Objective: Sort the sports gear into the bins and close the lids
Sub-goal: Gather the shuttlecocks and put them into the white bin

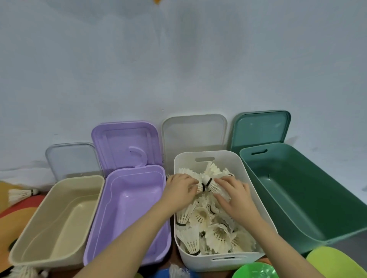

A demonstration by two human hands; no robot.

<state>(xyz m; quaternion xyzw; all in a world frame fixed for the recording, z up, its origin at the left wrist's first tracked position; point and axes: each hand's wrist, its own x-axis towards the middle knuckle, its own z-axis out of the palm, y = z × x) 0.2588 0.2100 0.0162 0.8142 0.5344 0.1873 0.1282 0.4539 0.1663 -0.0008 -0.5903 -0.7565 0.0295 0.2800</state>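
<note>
A: Which step is it now?
B: Both hands, left hand and right hand, fingers curled, each hold shuttlecocks over the white bin.
A: And next?
B: I think: release them inside, then fetch the shuttlecock left of the white bin.

A pale blue wall stood behind everything, with a small orange scrap at its top edge. An orange and red mat lay on the near left
</note>
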